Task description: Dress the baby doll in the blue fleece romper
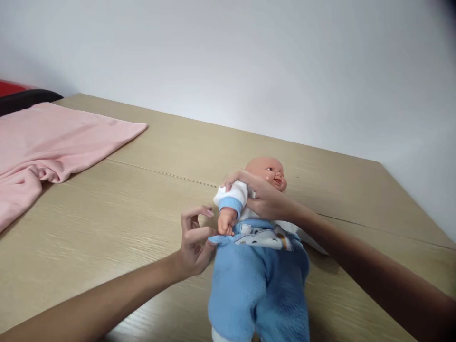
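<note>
A baby doll point(265, 166) lies on its back on the wooden table, head away from me and face turned to the right. It wears a white top with a blue cuff point(231, 204) and fuzzy blue trousers point(260, 280) with a patterned band at the waist. My left hand point(197, 242) pinches the trousers' waist edge between thumb and finger, beside the doll's small hand point(227, 221). Across the doll's chest, my right hand point(261, 194) is closed around the white sleeve point(235, 191) on its upper arm. The doll's other arm is mostly hidden.
A pink cloth point(67, 137) lies spread and partly bunched on the table point(149, 223) at the left. Behind it, a black and red object point(28, 97) shows at the edge. A pale wall point(231, 71) rises behind the table.
</note>
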`<state>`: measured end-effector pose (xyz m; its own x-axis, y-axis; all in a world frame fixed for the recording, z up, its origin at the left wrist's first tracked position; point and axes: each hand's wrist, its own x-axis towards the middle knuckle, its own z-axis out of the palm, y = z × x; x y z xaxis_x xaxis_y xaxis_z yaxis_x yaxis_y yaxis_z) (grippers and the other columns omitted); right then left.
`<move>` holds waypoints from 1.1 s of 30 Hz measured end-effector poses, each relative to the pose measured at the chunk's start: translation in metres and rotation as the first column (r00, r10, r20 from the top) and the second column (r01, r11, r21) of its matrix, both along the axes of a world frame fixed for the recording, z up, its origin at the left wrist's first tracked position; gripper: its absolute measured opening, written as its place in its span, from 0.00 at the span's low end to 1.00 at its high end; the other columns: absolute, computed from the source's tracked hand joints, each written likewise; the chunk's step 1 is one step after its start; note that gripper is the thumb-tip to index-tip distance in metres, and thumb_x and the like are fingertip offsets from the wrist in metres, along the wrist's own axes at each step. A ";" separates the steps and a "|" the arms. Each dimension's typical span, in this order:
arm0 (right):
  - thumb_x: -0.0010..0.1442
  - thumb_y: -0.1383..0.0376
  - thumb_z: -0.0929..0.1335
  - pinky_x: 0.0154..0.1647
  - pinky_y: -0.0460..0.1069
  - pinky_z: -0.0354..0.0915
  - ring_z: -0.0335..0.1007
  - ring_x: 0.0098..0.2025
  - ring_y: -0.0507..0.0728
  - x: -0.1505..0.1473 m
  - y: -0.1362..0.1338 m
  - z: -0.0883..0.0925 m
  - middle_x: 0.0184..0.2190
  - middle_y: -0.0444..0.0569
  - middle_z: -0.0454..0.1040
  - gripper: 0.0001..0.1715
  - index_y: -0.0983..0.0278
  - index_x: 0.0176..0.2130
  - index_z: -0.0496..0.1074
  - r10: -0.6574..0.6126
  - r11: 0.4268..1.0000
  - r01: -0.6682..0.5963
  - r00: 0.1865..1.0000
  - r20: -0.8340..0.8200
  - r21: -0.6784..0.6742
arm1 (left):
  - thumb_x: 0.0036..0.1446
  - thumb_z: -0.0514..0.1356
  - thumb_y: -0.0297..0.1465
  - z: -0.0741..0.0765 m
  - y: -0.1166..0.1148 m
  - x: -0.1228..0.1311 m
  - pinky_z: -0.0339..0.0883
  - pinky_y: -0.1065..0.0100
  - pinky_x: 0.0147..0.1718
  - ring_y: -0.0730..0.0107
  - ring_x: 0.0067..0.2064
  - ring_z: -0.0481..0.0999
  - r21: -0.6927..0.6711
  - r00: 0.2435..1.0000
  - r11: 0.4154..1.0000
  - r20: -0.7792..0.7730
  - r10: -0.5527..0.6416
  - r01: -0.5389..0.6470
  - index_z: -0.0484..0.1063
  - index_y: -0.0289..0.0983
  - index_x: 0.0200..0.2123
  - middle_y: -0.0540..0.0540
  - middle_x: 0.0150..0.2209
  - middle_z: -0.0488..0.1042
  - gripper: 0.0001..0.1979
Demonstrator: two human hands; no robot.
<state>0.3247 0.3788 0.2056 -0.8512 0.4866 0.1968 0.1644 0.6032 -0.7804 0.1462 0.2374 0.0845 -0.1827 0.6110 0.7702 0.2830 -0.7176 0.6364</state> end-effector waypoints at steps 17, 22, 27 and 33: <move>0.70 0.54 0.68 0.35 0.53 0.56 0.67 0.33 0.58 -0.003 -0.060 0.013 0.30 0.45 0.74 0.14 0.58 0.35 0.67 -0.399 0.915 0.363 0.874 0.277 0.174 | 0.65 0.68 0.50 0.022 0.045 -0.014 0.60 0.70 0.29 0.72 0.29 0.67 -0.577 0.770 0.605 0.631 -0.096 0.548 0.69 0.44 0.46 0.55 0.31 0.72 0.19; 0.73 0.57 0.62 0.40 0.53 0.61 0.70 0.39 0.59 -0.005 -0.044 -0.012 0.35 0.46 0.75 0.12 0.58 0.37 0.65 -0.560 0.828 0.557 0.812 0.163 0.068 | 0.60 0.72 0.52 0.022 0.061 -0.021 0.68 0.69 0.39 0.68 0.39 0.74 -0.584 0.812 0.617 0.561 -0.163 0.527 0.73 0.41 0.43 0.50 0.39 0.76 0.23; 0.74 0.58 0.62 0.44 0.54 0.61 0.73 0.41 0.61 -0.003 -0.041 -0.030 0.39 0.50 0.76 0.09 0.58 0.41 0.63 -0.596 0.803 0.587 0.792 0.131 0.107 | 0.62 0.71 0.50 0.021 0.069 -0.030 0.70 0.69 0.45 0.67 0.45 0.76 -0.602 0.807 0.557 0.535 -0.250 0.572 0.73 0.41 0.43 0.48 0.45 0.79 0.21; 0.72 0.55 0.65 0.41 0.51 0.63 0.73 0.39 0.58 -0.006 -0.031 -0.036 0.37 0.45 0.77 0.11 0.58 0.40 0.66 -0.505 0.860 0.507 0.862 0.047 -0.060 | 0.52 0.76 0.49 0.014 0.101 -0.019 0.72 0.68 0.34 0.68 0.33 0.76 -0.603 0.749 0.463 0.614 -0.250 0.649 0.72 0.42 0.40 0.53 0.34 0.77 0.24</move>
<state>0.3189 0.3480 0.1698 -0.4887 0.8632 0.1267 0.4559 0.3765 -0.8064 0.1272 0.3379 0.0988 0.1570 0.9836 -0.0885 -0.3388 0.1379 0.9307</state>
